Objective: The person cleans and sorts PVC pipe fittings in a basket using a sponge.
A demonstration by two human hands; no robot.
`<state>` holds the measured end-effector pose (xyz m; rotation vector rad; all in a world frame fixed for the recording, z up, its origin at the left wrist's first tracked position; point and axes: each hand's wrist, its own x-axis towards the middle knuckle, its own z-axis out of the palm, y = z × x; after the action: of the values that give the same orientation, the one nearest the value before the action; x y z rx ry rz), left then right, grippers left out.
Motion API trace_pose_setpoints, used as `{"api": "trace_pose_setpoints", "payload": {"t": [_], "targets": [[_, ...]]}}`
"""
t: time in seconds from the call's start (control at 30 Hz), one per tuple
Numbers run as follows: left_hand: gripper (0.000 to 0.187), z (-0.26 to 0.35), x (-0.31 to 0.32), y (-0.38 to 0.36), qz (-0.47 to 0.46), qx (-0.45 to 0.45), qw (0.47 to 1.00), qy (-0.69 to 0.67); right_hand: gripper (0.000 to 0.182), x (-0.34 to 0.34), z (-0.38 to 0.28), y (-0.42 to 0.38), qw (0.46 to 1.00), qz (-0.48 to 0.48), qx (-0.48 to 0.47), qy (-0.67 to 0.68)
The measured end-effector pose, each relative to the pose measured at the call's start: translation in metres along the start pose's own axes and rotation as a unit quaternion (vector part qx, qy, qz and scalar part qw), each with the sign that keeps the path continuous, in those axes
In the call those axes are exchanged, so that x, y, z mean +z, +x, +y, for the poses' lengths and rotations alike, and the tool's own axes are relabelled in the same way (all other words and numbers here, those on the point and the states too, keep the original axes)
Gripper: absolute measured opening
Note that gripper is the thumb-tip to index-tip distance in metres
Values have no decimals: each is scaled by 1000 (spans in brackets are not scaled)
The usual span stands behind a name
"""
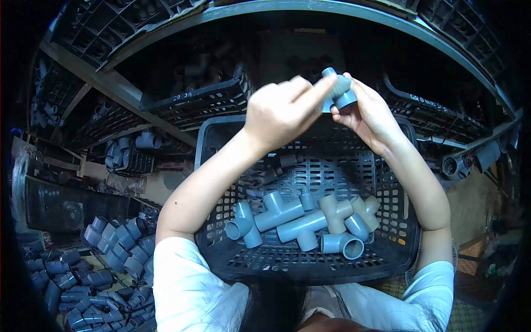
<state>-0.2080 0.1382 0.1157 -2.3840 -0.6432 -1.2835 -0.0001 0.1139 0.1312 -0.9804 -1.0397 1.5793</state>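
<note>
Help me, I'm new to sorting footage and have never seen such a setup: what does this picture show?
There is no machine here, only a person's two bare hands. The single picture comes from a camera worn on the head, looking forward and down, so the arms reach away from the white sleeves at the bottom.

The right hand holds a grey pipe fitting. The left hand is close against it; its grip is hidden.

Below the hands is a black plastic crate with several loose fittings lying inside, some T-shaped. What the crate rests on is hidden. A pile of similar fittings lies at the left, and more crates stand around.
</note>
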Motion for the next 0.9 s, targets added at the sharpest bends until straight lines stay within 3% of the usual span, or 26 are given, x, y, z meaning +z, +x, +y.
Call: {"api": "trace_pose_setpoints", "payload": {"t": [0.1, 0.23, 0.47, 0.57, 0.73, 0.9], "targets": [[62, 12, 4, -2, 5, 71, 997, -8, 38, 12, -2, -2, 999, 49, 2, -18], [63, -3, -3, 3, 2, -12, 1000, 0, 43, 0, 0, 2, 999, -6, -6, -45], [57, 4, -5, 3, -1, 40, 999, -26, 58, 15, -8, -5, 998, 36, 5, -48], [56, -13, -8, 3, 10, 9, 1000, -11, 58, 1, -13, 0, 996, -19, 8, -86], [55, 1, -8, -2, -24, 81, 996, -16, 51, 6, -9, -1, 992, 39, -14, -121], [55, -18, -7, 1, 36, 20, 999, 8, 50, 9, -7, -6, 993, 1, -27, -117]]}}
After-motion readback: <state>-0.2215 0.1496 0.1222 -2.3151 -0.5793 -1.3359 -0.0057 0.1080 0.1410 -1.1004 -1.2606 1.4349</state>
